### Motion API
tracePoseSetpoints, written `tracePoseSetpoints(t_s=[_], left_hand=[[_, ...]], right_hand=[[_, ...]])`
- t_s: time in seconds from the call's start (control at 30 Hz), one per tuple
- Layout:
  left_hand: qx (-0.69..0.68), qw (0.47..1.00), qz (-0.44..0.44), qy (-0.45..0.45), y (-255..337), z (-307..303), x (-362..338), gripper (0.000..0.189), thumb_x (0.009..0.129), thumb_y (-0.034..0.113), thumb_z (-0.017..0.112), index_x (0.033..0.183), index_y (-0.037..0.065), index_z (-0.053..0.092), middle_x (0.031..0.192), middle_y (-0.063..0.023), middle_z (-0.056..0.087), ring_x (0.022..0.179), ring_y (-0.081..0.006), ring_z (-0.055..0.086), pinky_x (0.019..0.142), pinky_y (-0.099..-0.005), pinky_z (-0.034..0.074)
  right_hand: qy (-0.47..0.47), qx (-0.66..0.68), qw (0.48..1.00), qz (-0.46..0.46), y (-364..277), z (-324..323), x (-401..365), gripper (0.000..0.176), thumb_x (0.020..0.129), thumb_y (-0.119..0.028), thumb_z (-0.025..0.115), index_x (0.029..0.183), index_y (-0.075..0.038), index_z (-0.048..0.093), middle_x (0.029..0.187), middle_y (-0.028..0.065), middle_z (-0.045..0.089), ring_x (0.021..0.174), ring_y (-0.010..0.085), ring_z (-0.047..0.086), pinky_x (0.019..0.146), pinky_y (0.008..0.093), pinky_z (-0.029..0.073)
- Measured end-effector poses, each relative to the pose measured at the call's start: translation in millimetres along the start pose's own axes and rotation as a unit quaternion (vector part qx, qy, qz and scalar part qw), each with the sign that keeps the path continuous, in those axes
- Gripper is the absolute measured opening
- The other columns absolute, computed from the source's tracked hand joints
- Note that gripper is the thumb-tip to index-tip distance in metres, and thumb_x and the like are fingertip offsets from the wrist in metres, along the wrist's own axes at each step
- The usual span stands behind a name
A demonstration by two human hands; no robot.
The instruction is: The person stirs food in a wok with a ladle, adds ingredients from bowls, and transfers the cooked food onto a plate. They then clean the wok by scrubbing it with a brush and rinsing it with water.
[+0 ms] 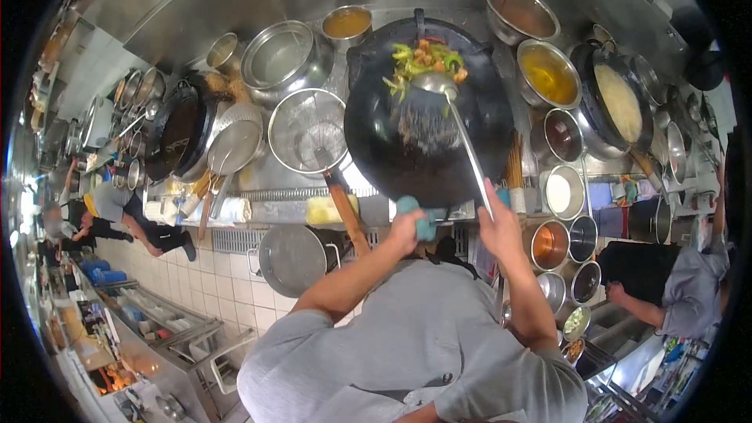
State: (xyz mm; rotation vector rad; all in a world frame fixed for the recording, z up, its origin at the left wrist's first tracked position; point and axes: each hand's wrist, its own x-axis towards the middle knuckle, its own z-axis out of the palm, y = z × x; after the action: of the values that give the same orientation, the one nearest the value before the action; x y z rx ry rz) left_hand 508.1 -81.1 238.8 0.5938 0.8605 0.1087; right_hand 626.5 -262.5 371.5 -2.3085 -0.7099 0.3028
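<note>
A large black wok (384, 141) sits in front of me, with chopped green and orange-brown food (427, 56) at its far side. My right hand (500, 223) is wrapped round the long handle of a metal ladle (435, 84), whose bowl lies against the food. My left hand (406, 231) is closed on a teal cloth (425, 223) at the wok's near rim. Whether a wok handle lies under the cloth is hidden. Pale streaks, blurred, show in the wok just below the ladle bowl.
Left of the wok are a wooden-handled strainer (308, 131) and a steel pot (286, 59). Bowls of yellow liquid (550, 74) and dark sauce (563, 135) stand on the right. A grey pot (291, 260) is low on the left. Other people (689, 290) stand at both sides.
</note>
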Motion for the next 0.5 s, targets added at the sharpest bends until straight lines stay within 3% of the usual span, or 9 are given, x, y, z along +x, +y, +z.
tracePoseSetpoints(t_s=[0.07, 0.13, 0.2, 0.23, 0.3, 0.37, 0.47, 0.5], left_hand=[[-0.046, 0.997, -0.006, -0.054, 11, 10, -12, 0.027, 0.088, 0.009, 0.063, 0.113, 0.009, 0.056, 0.097, -0.0113, 0.065, 0.079, -0.0287, 0.067, 0.064, -0.0444, 0.056], [-0.072, 0.995, -0.065, 0.003, 43, 41, -7, 0.019, 0.089, 0.012, 0.062, 0.108, 0.010, 0.057, 0.094, -0.0096, 0.066, 0.077, -0.0269, 0.066, 0.062, -0.0432, 0.054], [-0.028, 0.996, -0.082, 0.017, 84, 73, -9, 0.002, 0.093, 0.016, 0.060, 0.092, 0.015, 0.058, 0.091, -0.0053, 0.066, 0.075, -0.0220, 0.064, 0.062, -0.0395, 0.054], [-0.035, 0.997, -0.074, 0.000, 87, 71, 16, 0.003, 0.092, 0.015, 0.060, 0.091, 0.015, 0.058, 0.090, -0.0049, 0.066, 0.075, -0.0216, 0.064, 0.065, -0.0401, 0.054], [-0.049, 0.997, -0.058, -0.028, 71, 50, 58, 0.004, 0.092, 0.014, 0.062, 0.091, 0.016, 0.058, 0.089, -0.0044, 0.065, 0.076, -0.0216, 0.064, 0.068, -0.0411, 0.055], [-0.070, 0.995, -0.040, -0.053, 55, 37, 80, 0.005, 0.091, 0.013, 0.063, 0.093, 0.015, 0.059, 0.089, -0.0042, 0.064, 0.078, -0.0225, 0.064, 0.069, -0.0422, 0.056], [-0.027, 0.999, -0.027, -0.003, 21, 9, 44, 0.017, 0.087, 0.007, 0.065, 0.102, 0.012, 0.059, 0.096, -0.0079, 0.066, 0.082, -0.0241, 0.068, 0.065, -0.0419, 0.057], [-0.014, 0.999, -0.022, -0.046, -2, -16, 46, 0.023, 0.086, 0.006, 0.065, 0.107, 0.012, 0.058, 0.096, -0.0080, 0.065, 0.080, -0.0251, 0.067, 0.061, -0.0430, 0.055]], right_hand=[[-0.045, 0.013, 0.999, 0.024, -12, -37, -17, 0.064, 0.091, -0.007, 0.063, 0.153, -0.014, 0.047, 0.102, 0.0310, 0.069, 0.095, 0.0489, 0.068, 0.085, 0.0496, 0.054], [-0.086, 0.034, 0.995, 0.038, -6, -59, -36, 0.063, 0.092, -0.008, 0.063, 0.152, -0.015, 0.049, 0.107, 0.0322, 0.068, 0.100, 0.0481, 0.069, 0.088, 0.0483, 0.054], [-0.087, -0.009, 0.995, -0.044, -6, -72, -39, 0.061, 0.092, -0.008, 0.062, 0.151, -0.016, 0.050, 0.106, 0.0334, 0.068, 0.100, 0.0497, 0.068, 0.088, 0.0498, 0.053], [-0.105, -0.026, 0.994, -0.023, -7, -71, -33, 0.061, 0.092, -0.008, 0.062, 0.152, -0.015, 0.050, 0.107, 0.0330, 0.068, 0.100, 0.0499, 0.067, 0.089, 0.0504, 0.053], [-0.141, -0.054, 0.988, 0.026, -9, -59, -15, 0.062, 0.092, -0.007, 0.062, 0.152, -0.014, 0.048, 0.110, 0.0324, 0.068, 0.101, 0.0503, 0.066, 0.089, 0.0516, 0.052], [-0.096, -0.064, 0.993, 0.025, 12, -13, 8, 0.065, 0.091, -0.006, 0.063, 0.153, -0.013, 0.046, 0.113, 0.0314, 0.067, 0.103, 0.0501, 0.065, 0.088, 0.0525, 0.052], [-0.059, -0.049, 0.997, 0.024, 4, 3, 14, 0.068, 0.090, -0.006, 0.064, 0.155, -0.012, 0.043, 0.119, 0.0289, 0.067, 0.106, 0.0493, 0.065, 0.089, 0.0527, 0.052], [-0.052, -0.040, 0.998, 0.025, 0, 0, 12, 0.069, 0.090, -0.006, 0.064, 0.156, -0.012, 0.042, 0.121, 0.0280, 0.067, 0.107, 0.0490, 0.065, 0.089, 0.0525, 0.053]])
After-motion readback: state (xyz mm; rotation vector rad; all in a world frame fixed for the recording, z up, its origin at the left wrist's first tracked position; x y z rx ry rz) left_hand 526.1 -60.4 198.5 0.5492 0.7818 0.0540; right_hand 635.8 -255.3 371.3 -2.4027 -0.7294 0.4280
